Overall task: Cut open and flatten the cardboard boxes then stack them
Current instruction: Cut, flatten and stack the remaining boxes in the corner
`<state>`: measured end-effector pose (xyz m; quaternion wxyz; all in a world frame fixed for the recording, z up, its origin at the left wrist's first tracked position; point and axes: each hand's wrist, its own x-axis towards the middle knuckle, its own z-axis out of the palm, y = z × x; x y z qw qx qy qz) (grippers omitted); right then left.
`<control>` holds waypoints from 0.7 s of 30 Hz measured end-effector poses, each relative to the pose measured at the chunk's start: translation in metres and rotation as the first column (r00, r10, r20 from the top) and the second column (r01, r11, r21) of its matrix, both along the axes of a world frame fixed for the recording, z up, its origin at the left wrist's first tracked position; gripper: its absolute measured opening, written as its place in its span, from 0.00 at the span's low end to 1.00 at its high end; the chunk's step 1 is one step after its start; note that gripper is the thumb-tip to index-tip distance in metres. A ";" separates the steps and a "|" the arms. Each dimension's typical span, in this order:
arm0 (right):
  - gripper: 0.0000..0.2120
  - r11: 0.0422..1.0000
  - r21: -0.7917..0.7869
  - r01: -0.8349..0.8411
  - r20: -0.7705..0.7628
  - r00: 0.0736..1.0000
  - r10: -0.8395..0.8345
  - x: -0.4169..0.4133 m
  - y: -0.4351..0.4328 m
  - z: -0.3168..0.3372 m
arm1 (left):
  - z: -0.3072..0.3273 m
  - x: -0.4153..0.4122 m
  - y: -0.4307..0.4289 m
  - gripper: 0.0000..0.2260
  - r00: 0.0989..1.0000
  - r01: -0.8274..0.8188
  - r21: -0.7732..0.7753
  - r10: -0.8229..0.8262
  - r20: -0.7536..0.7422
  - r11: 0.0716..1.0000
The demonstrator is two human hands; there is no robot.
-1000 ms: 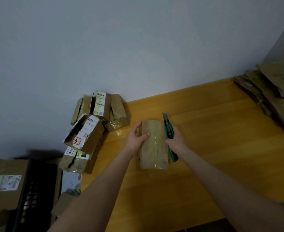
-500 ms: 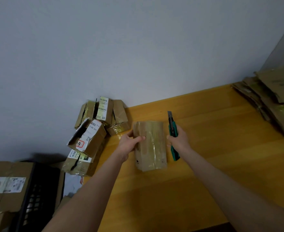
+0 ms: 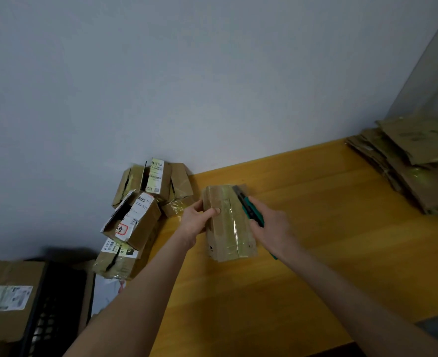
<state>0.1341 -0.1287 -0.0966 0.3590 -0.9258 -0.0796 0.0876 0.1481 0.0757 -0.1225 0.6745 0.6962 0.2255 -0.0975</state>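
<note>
Light, stiff, tape-slick cardboard box: left hand grips its nine-o'clock edge, right hand wrapped around a teal utility knife at three o'clock.

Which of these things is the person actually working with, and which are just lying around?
In use:
small taped brown cardboard box
teal utility knife
left hand
right hand
flattened cardboard stack
uncut boxes by wall

Lying about:
black plastic crate
large labelled carton

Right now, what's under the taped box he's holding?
Bare yellow wooden table shows around the taped brown cardboard box. Whether it rests on it or anything lies beneath is hidden.
</note>
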 end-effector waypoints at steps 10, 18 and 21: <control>0.25 0.948 -0.306 -0.087 0.045 0.993 0.106 0.000 0.000 0.021 | 0.002 0.004 -0.012 0.10 0.999 0.001 0.000 -0.001 -0.040 1.000; 0.22 0.857 -0.490 -0.158 0.006 0.983 0.184 -0.004 0.000 0.029 | 0.008 0.008 -0.019 0.18 1.000 0.008 0.042 -0.008 -0.005 0.999; 0.22 0.867 -0.473 -0.157 0.001 0.984 0.179 -0.004 -0.002 0.028 | 0.013 0.011 -0.022 0.20 0.999 0.008 0.068 -0.010 0.034 0.998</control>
